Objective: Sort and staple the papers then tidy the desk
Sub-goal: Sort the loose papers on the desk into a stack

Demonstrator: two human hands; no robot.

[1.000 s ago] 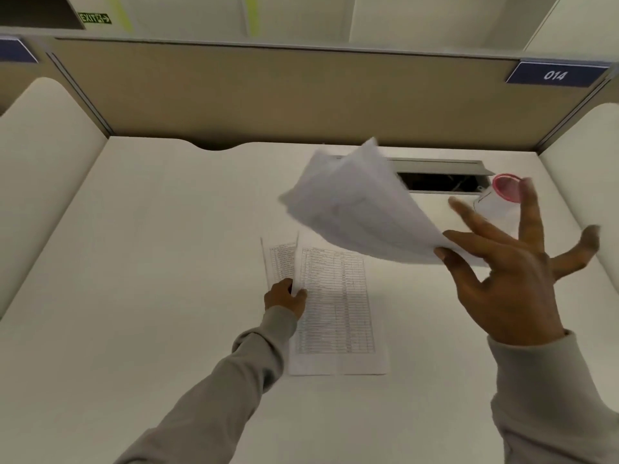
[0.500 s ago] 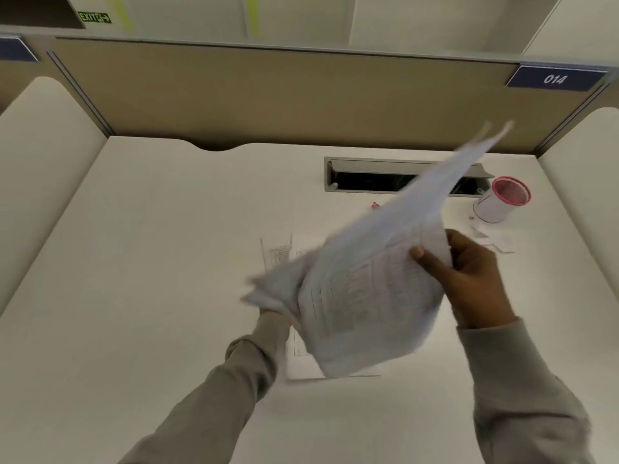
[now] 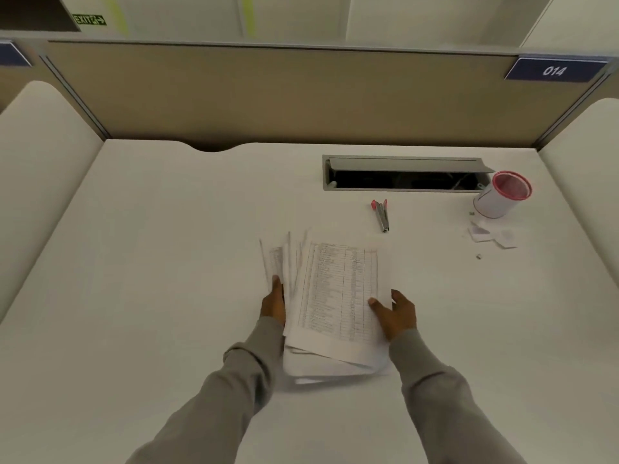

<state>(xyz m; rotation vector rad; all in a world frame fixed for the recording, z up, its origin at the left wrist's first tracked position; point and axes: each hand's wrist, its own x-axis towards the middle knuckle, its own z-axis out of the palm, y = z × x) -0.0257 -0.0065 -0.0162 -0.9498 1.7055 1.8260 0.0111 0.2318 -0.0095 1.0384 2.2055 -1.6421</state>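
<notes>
Left hand [image 3: 274, 304] and right hand [image 3: 397, 314] pinch the papers [image 3: 338, 289] by the side edges (sheets fanned, misaligned); a loose squeeze while squaring could let some slide out.

A rectangular grey cable slot [image 3: 402, 179] with its flap raised is sunk into the white desk [image 3: 167, 262] near the back edge, right of centre. Just beside the slot's right end stands a white cylindrical cup with a red rim [image 3: 495, 204], tilted. A tan fabric partition [image 3: 284, 95] runs along the back edge, with a dark blue plate reading 014 [image 3: 554, 71] at its top right corner. Cream rounded side dividers [image 3: 40, 155] flank the left and right edges. A green exit sign [image 3: 89, 20] shows beyond the partition, far left.
</notes>
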